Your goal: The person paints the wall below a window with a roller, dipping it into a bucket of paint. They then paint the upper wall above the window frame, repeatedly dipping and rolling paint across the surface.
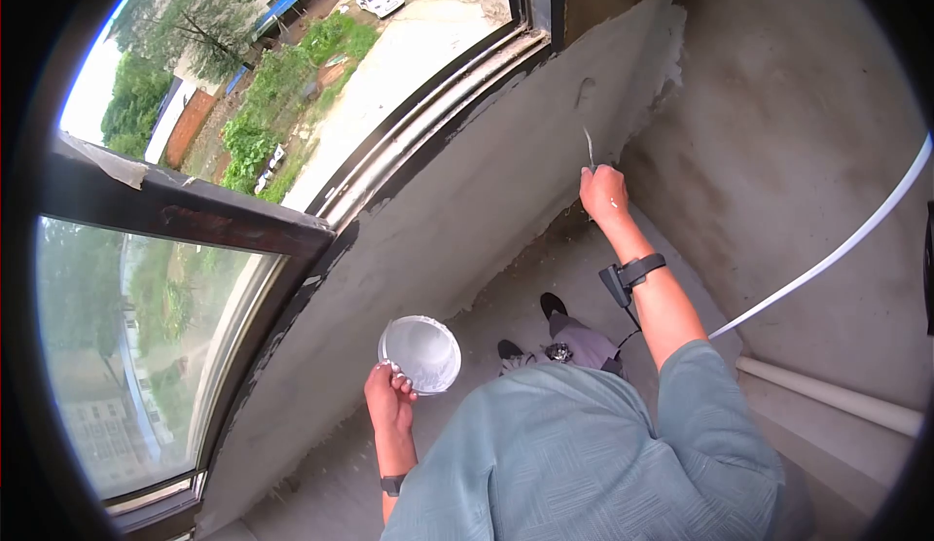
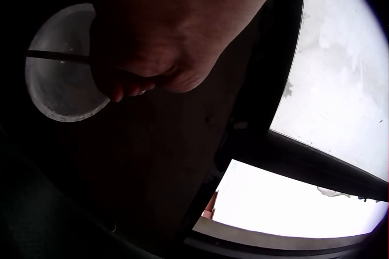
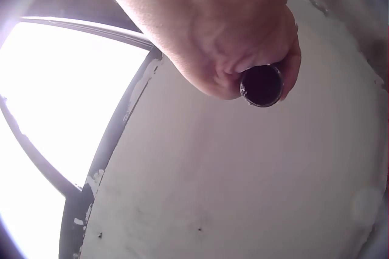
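Note:
At the lower middle of the head view, my left hand [image 1: 391,400] grips the rim of a white plastic bucket [image 1: 449,358], its mouth facing up and its inside coated whitish. The left wrist view shows the same bucket [image 2: 51,89] beyond the hand, with a thin dark bar across its mouth. My right hand [image 1: 605,194] reaches forward to the grey wall [image 1: 516,152] below the window, fingers curled round the handle of a paint roller [image 1: 589,142]. Its thin bent metal rod runs up toward the wall; the roller end is indistinct. The round, dark handle end [image 3: 262,85] shows below the right hand.
An open window with a dark frame [image 1: 195,210] fills the left. A second bare wall [image 1: 778,103] meets the grey one at the right corner. A white hose [image 1: 827,239] arcs at the right, above a pale pipe [image 1: 827,393]. Both feet stand on the concrete floor [image 1: 506,298].

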### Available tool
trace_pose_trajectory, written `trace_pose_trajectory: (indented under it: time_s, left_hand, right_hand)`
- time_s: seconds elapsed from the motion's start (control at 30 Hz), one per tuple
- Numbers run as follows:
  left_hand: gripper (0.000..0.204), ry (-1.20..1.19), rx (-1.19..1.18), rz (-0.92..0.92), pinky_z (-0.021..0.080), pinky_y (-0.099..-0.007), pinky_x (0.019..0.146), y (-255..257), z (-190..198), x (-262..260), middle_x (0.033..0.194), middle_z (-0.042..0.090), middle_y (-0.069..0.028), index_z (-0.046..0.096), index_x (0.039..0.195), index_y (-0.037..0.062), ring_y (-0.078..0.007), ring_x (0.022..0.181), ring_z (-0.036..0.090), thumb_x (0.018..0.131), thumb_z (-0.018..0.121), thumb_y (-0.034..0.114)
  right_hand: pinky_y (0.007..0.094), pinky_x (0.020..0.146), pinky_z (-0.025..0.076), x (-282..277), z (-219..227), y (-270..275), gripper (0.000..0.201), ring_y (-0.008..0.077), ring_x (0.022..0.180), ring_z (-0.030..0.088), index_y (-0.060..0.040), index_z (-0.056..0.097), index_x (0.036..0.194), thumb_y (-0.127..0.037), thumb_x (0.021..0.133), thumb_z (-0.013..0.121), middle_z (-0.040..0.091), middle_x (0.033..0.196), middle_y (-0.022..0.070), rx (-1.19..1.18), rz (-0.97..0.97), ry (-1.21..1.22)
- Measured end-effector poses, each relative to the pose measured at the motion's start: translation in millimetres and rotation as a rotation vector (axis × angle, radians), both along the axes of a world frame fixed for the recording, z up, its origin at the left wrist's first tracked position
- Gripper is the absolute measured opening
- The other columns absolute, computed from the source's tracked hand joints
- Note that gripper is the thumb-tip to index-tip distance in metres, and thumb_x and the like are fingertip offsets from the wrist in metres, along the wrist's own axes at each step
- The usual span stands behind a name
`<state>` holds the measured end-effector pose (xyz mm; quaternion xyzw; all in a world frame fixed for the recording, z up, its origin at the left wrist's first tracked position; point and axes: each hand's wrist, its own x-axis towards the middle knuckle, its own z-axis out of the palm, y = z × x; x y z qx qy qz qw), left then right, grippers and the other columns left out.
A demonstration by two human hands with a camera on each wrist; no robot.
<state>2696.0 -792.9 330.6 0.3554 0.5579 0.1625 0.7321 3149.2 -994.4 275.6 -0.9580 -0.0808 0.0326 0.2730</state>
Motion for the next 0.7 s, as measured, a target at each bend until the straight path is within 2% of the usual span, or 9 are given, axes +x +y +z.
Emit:
trace_pose_trajectory:
  time_s: [0.07, 0.17, 0.27, 0.37, 0.47, 0.53, 0.63, 0.7]
  left_hand:
    - [0.016, 0.002, -0.002, 0.001, 0.041, -0.0287, 0.045, 0, -1, -3, 0.063, 0.045, 0.0031, 0.053, 0.084, 0.0110, -0.0116, 0.054, 0.048, 0.098, 0.052, 0.018]
    - [0.016, 0.013, -0.011, 0.002, 0.041, -0.0288, 0.045, 1, -2, -6, 0.063, 0.045, 0.0031, 0.053, 0.084, 0.0109, -0.0116, 0.054, 0.048, 0.098, 0.052, 0.018]
    - [0.016, 0.006, -0.019, 0.000, 0.042, -0.0288, 0.045, 1, -4, -10, 0.063, 0.045, 0.0033, 0.053, 0.084, 0.0108, -0.0116, 0.054, 0.048, 0.098, 0.052, 0.018]
    - [0.017, -0.012, -0.025, -0.003, 0.042, -0.0286, 0.045, 2, -3, -12, 0.063, 0.046, 0.0034, 0.054, 0.084, 0.0108, -0.0116, 0.055, 0.049, 0.098, 0.052, 0.019]
    - [0.017, -0.012, -0.019, -0.019, 0.042, -0.0284, 0.045, 4, -2, -13, 0.063, 0.046, 0.0035, 0.054, 0.084, 0.0107, -0.0114, 0.055, 0.049, 0.099, 0.053, 0.019]
    - [0.018, -0.007, -0.023, -0.033, 0.042, -0.0283, 0.045, 5, -3, -17, 0.063, 0.046, 0.0034, 0.054, 0.084, 0.0107, -0.0113, 0.055, 0.049, 0.100, 0.053, 0.019]
    - [0.018, -0.013, -0.031, -0.046, 0.042, -0.0282, 0.045, 6, -4, -20, 0.064, 0.046, 0.0032, 0.054, 0.085, 0.0107, -0.0111, 0.055, 0.049, 0.100, 0.052, 0.019]
    - [0.018, 0.000, -0.034, -0.053, 0.043, -0.0282, 0.045, 8, -3, -24, 0.064, 0.046, 0.0030, 0.053, 0.085, 0.0105, -0.0112, 0.055, 0.049, 0.101, 0.052, 0.019]
  right_hand:
    - [0.0537, 0.084, 0.056, 19, 4, -1, 0.040, 0.0503, 0.093, 0.069, 0.0087, 0.072, 0.087, -0.028, 0.097, 0.062, 0.069, 0.091, 0.0335, 0.022, -0.024, -0.011]
    - [0.0537, 0.084, 0.056, 1, 9, 10, 0.040, 0.0502, 0.093, 0.069, 0.0090, 0.072, 0.087, -0.028, 0.097, 0.061, 0.069, 0.091, 0.0337, 0.045, -0.010, 0.007]
    - [0.0538, 0.083, 0.056, -59, 6, 29, 0.035, 0.0500, 0.088, 0.069, 0.0082, 0.068, 0.089, -0.025, 0.097, 0.061, 0.069, 0.087, 0.0326, 0.094, 0.045, 0.002]
    - [0.0536, 0.078, 0.056, -130, 7, 38, 0.029, 0.0487, 0.081, 0.069, 0.0066, 0.061, 0.092, -0.022, 0.098, 0.060, 0.069, 0.081, 0.0295, 0.143, 0.199, 0.040]
    - [0.0547, 0.075, 0.055, -184, 8, 35, 0.028, 0.0476, 0.077, 0.069, 0.0069, 0.057, 0.097, -0.021, 0.099, 0.057, 0.069, 0.079, 0.0283, 0.097, 0.357, 0.086]
    - [0.0555, 0.075, 0.055, -206, 10, 27, 0.030, 0.0468, 0.078, 0.070, 0.0084, 0.058, 0.101, -0.021, 0.098, 0.058, 0.069, 0.080, 0.0281, 0.077, 0.475, 0.151]
    - [0.0563, 0.076, 0.055, -224, 13, 19, 0.032, 0.0461, 0.079, 0.070, 0.0073, 0.059, 0.108, -0.023, 0.098, 0.059, 0.070, 0.083, 0.0270, 0.096, 0.495, 0.099]
    - [0.0562, 0.076, 0.055, -218, 7, 19, 0.033, 0.0462, 0.080, 0.070, 0.0055, 0.060, 0.111, -0.024, 0.098, 0.059, 0.071, 0.085, 0.0261, 0.136, 0.403, 0.094]
